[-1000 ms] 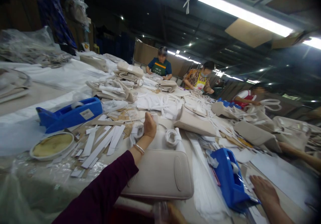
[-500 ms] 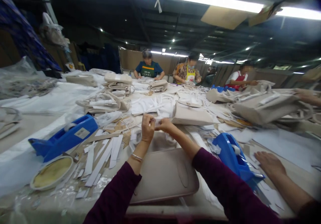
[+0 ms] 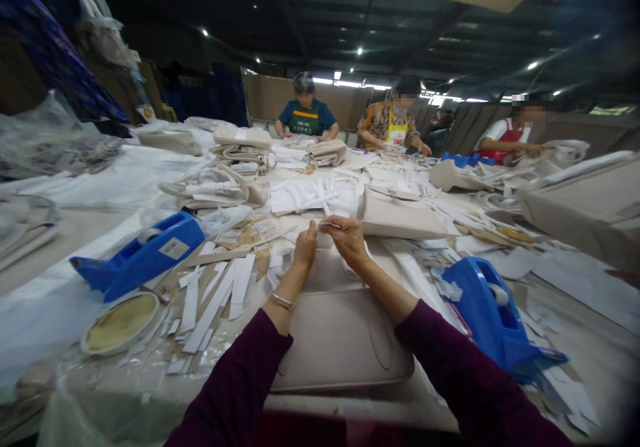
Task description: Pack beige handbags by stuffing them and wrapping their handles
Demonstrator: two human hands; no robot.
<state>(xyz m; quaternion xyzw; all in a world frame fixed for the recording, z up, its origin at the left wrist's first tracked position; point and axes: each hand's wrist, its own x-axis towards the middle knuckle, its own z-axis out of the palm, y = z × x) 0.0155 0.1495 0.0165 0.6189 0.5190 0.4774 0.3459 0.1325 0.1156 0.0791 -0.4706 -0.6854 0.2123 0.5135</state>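
Note:
My left hand [image 3: 305,247] and my right hand [image 3: 347,237] meet above a beige handbag [image 3: 340,333] that lies flat in front of me. Both hands pinch a small white piece, likely tape or paper [image 3: 325,227], stretched between their fingertips. The bag's handles [image 3: 280,267], wrapped in white, lie just under my hands. Dark purple sleeves cover both my arms.
One blue tape dispenser [image 3: 145,253] sits at the left, another blue tape dispenser [image 3: 493,317] at the right. White paper strips [image 3: 215,297] and a round dish [image 3: 120,313] lie at the left. Beige bags [image 3: 400,217] pile across the table; three people work at the far side.
My right hand came up to join the left on the white piece. A co-worker's hand by the right dispenser has left the view. The camera tilted down.

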